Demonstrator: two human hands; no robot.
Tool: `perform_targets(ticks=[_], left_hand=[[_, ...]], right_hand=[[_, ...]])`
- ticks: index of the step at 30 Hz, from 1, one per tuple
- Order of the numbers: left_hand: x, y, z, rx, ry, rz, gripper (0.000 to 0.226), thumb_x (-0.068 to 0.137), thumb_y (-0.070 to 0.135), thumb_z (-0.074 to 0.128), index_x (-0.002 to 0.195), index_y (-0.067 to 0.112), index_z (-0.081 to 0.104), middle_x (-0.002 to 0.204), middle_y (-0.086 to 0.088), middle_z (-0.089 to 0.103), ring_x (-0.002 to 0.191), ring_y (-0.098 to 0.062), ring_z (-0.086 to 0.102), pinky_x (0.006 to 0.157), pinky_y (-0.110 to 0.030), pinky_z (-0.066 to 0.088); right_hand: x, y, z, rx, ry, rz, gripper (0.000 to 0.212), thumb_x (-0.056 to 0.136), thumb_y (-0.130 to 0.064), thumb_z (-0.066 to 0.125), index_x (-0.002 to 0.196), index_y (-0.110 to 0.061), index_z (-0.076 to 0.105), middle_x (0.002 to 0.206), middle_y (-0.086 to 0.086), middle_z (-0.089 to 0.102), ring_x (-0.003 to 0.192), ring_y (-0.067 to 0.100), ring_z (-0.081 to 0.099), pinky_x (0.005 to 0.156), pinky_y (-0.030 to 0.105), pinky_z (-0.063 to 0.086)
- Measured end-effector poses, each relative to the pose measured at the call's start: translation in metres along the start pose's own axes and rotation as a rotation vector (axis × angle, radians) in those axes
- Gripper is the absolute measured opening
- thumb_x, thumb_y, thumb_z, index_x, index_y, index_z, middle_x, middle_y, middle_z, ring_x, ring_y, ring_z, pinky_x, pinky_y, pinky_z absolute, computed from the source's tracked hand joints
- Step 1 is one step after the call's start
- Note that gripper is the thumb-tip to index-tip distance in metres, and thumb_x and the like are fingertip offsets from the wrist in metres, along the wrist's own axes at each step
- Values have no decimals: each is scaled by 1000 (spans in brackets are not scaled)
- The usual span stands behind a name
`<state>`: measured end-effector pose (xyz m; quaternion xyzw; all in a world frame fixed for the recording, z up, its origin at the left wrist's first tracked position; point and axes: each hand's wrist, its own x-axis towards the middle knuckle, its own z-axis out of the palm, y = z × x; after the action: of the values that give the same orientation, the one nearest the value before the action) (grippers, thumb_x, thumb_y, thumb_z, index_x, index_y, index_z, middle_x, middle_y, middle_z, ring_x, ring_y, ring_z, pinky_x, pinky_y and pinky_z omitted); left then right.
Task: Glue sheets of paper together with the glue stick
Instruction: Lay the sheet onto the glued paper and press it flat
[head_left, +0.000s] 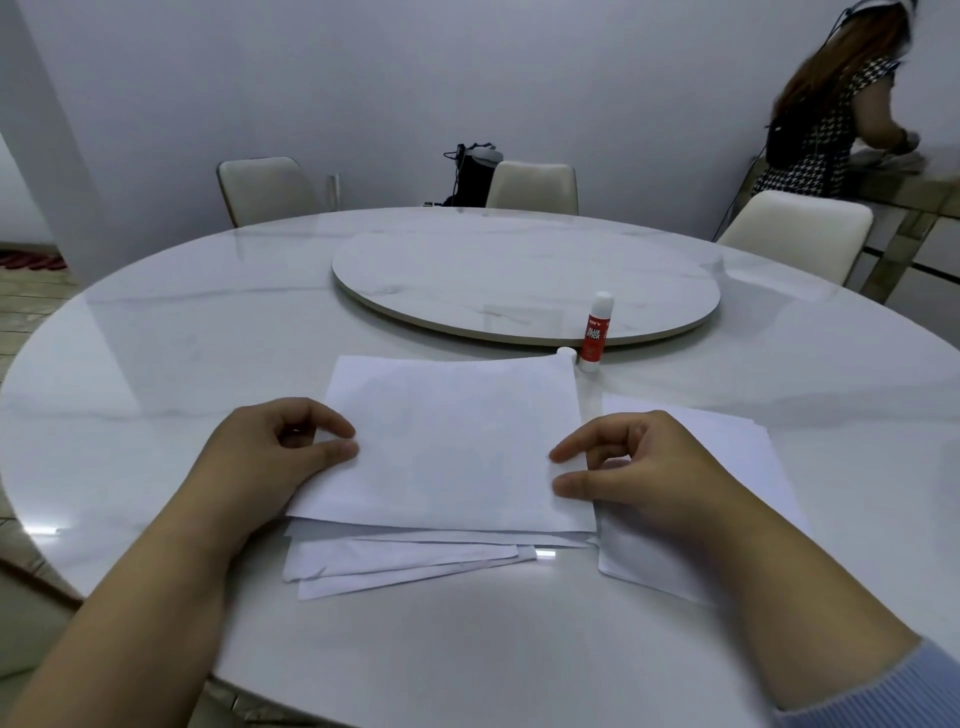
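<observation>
The left hand (280, 457) and right hand (644, 467) each pinch an opposite side edge of the top sheet (452, 441) between thumb and forefinger. It lies on a loose paper stack (395, 564), and the glue stick (595, 332) stands upright just beyond.

Two bare forearms reach forward from the bottom corners, converging toward the middle. The left hand (270, 457) lies palm down, wrist straight, index finger and thumb extended rightward with tips close together, pinching a sheet edge. The right hand (649, 467) mirrors it, index finger and thumb pointing left, other fingers curled. A light blue ribbed knit sleeve (883, 691) covers the right forearm's near end.
</observation>
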<state>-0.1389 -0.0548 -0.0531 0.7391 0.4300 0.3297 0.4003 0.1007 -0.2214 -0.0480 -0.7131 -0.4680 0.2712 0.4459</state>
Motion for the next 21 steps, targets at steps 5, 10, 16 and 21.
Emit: perform_targets(ticks=[5, 10, 16, 21], left_hand=[[1, -2, 0, 13, -14, 1, 8, 70, 16, 80, 72, 20, 73, 49, 5, 42, 55, -15, 41, 57, -25, 34], [2, -4, -1, 14, -25, -2, 11, 70, 16, 80, 73, 24, 73, 55, 0, 44, 57, -16, 42, 58, -27, 34], [2, -4, -2, 30, -66, -7, 12, 70, 11, 80, 71, 19, 72, 42, 10, 40, 39, -4, 38, 44, -15, 30], [4, -6, -3, 86, -84, 37, 26, 68, 11, 81, 75, 33, 70, 49, 10, 43, 41, -4, 39, 53, -24, 32]], right_hand=[[1, 0, -1, -54, -49, 19, 18, 64, -10, 86, 77, -17, 76, 47, -12, 48, 44, 3, 42, 50, 11, 35], [0, -2, -2, -69, -79, 38, 20, 63, -10, 86, 78, -16, 75, 46, -12, 49, 43, 4, 42, 48, 13, 35], [0, -2, -3, -68, -86, 56, 22, 61, -9, 87, 78, -15, 75, 48, -10, 50, 44, 4, 43, 48, 13, 35], [-1, -3, -3, -78, -84, 56, 22, 61, -9, 88, 77, -15, 75, 50, -8, 50, 45, 7, 44, 48, 12, 35]])
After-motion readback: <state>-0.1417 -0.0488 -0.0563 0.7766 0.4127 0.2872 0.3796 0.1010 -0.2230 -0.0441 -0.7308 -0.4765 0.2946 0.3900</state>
